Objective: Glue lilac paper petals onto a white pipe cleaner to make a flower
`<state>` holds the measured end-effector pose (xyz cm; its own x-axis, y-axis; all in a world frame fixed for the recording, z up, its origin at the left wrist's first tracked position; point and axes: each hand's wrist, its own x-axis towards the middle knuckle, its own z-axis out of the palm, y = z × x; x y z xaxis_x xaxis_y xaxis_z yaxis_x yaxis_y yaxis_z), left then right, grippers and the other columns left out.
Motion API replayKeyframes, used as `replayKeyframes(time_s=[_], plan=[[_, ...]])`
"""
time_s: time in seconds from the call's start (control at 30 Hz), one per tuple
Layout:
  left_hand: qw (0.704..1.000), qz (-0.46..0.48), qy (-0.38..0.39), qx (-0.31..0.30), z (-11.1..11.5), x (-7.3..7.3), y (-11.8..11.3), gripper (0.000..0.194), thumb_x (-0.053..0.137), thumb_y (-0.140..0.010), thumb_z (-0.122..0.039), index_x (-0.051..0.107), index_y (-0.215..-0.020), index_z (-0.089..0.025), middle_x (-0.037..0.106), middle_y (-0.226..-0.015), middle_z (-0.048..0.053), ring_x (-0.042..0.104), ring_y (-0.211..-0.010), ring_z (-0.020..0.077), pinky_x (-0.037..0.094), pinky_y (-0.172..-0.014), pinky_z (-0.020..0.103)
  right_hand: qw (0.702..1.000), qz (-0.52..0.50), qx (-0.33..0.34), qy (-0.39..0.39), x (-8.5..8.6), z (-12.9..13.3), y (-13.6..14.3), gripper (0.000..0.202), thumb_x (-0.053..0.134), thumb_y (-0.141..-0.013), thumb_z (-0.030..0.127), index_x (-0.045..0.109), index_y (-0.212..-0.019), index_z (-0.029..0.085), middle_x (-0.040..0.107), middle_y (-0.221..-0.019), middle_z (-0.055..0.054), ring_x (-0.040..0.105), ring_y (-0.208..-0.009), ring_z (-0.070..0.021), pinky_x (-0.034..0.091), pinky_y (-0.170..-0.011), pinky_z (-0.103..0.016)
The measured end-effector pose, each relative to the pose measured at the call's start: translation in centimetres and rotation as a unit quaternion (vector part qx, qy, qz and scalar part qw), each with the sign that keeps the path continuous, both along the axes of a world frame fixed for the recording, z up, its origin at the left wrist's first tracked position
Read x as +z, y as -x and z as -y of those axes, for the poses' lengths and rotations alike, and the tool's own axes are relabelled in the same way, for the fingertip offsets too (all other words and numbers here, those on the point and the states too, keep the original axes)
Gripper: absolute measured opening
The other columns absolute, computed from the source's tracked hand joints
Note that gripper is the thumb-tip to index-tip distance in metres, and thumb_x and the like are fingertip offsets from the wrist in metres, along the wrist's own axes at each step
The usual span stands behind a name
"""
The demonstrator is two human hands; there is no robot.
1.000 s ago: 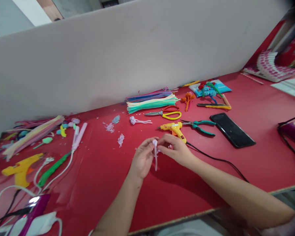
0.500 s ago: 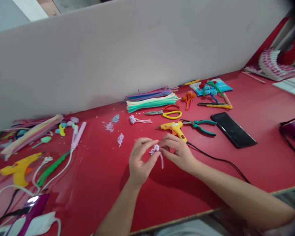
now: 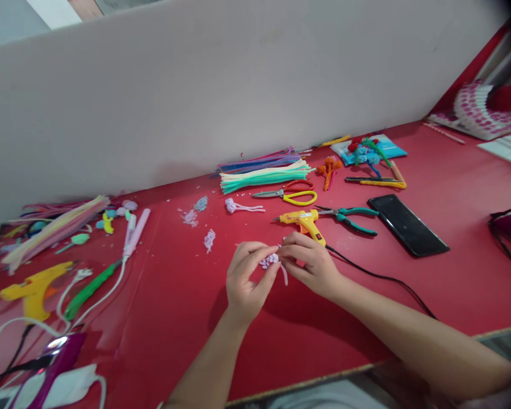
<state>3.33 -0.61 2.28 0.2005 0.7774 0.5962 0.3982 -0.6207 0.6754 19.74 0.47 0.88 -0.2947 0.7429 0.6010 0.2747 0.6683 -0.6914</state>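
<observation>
At the near left of my red surface (image 3: 174,324) I see a white power strip (image 3: 74,387) beside a purple device (image 3: 71,349), with cables about them; next, near the middle, my left grip (image 3: 244,278), a bare hand, is closed to a narrow pinch, thumb and forefinger either side of a lilac cluster (image 3: 269,261) above the surface; my right grip (image 3: 309,264) has its fingers curled in at the cluster's right end, close to a thin stem (image 3: 285,275) that hangs down there; whether those fingers clamp it or only touch it, I cannot tell.

Away to the left lies one yellow glue gun (image 3: 36,291), and just beyond my hands another glue gun (image 3: 298,218), its cord running off to the right; pliers (image 3: 358,211) lie beside it, their handles near a black phone (image 3: 409,225); lilac scraps (image 3: 209,241) lie to the left.

Farther on I have a second lilac piece (image 3: 230,205), with scissors (image 3: 269,194) to its right; behind them a green-and-cream bundle of fuzzy stems (image 3: 266,177), with an orange piece (image 3: 329,168) and a blue packet (image 3: 394,146) farther right; a grey partition (image 3: 238,85) rises behind everything.
</observation>
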Motion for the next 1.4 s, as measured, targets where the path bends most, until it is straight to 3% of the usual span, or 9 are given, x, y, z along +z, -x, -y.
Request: replayKeyframes(time_s=[0.57,1.4], plan=[[0.998,0.037,0.058,-0.011,-0.03,-0.33,-0.19,0.026,0.061,-0.076,-0.011,0.066,-0.099,-0.022,0.059,-0.092,0.004,0.057,-0.087,0.0167,0.047,-0.076,0.030,1.000,0.006,-0.014,-0.015,-0.42,-0.11,0.00,0.012,0.050,-0.085,0.017,0.061,-0.088,0.020,0.056,-0.079,-0.005,0.055,-0.072,-0.0145,0.047,-0.064,-0.027],[0.996,0.048,0.069,-0.011,-0.11,-0.44,-0.35,0.020,0.061,-0.077,-0.012,0.065,-0.094,-0.021,0.059,-0.091,0.005,0.057,-0.086,0.0167,0.048,-0.076,0.030,1.000,0.017,-0.015,-0.018,-0.72,-0.10,-0.03,0.012,0.049,-0.086,0.016,0.060,-0.089,0.020,0.056,-0.080,-0.005,0.055,-0.074,-0.0153,0.048,-0.065,-0.028]])
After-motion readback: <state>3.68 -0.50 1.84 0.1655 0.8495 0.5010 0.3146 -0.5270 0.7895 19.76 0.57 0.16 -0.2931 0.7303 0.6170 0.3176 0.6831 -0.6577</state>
